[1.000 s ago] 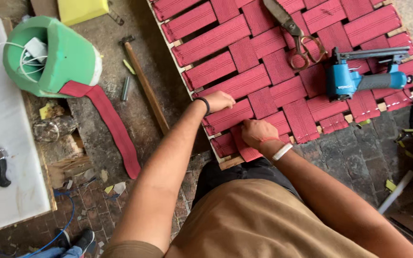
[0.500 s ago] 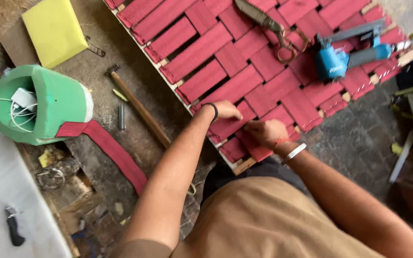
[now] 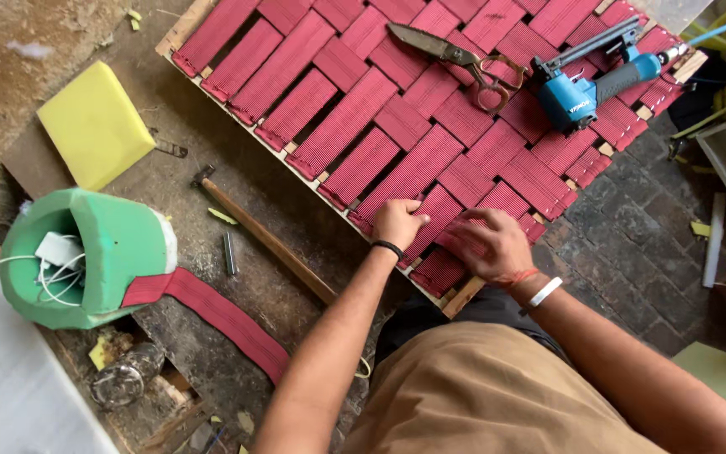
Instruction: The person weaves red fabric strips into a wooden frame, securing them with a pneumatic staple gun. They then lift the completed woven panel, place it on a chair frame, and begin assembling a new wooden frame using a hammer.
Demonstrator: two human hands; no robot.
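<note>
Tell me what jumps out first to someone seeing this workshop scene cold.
The woven red webbing on a wooden frame fills the upper middle, with both hands pressing its near edge: left hand, right hand. On the webbing lie large scissors and a blue staple gun at the upper right. To the left, a green foam block trails a loose red strap, beside a yellow foam pad.

Scissors [image 3: 455, 57] and blue staple gun [image 3: 600, 80] near yellow foam block [image 3: 96, 124], hammer [image 3: 262, 236], green foam roll [image 3: 98, 256].
</note>
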